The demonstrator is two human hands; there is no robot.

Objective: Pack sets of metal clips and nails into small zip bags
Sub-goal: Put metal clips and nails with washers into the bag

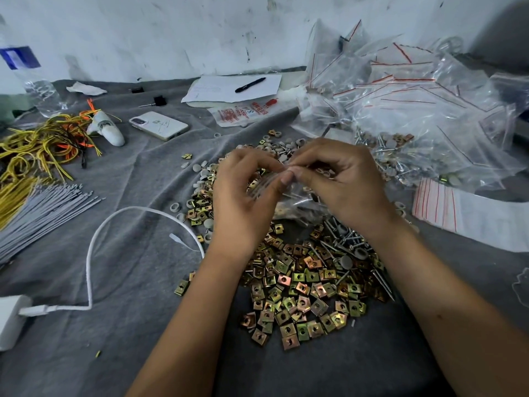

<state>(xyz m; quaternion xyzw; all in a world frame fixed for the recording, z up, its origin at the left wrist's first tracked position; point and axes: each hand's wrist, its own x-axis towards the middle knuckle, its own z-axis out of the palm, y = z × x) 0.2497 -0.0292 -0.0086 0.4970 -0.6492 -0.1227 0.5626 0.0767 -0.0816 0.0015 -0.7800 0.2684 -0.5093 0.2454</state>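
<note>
While both hands meet over the clip pile [300,285], you are at the sealing step: one small zip bag [289,196], already holding hardware, hangs between them above the pile's far half.

Item, left hand [243,196]: grip closed, thumb and forefinger pinching the bag's top edge from the pile's left side.

Item, right hand [340,181]: grip closed likewise, fingertips pinched on the same edge, touching the left fingertips.

Item, nails [343,242]: loose heap on the pile's right flank.

Item, packed bags [415,116]: mound well beyond the pile, to its right.

Next move, as judged: run the pinch along the zip strip until it closes, then set the bag with the packed mound. Whether the strip is partly shut cannot be told.
</note>
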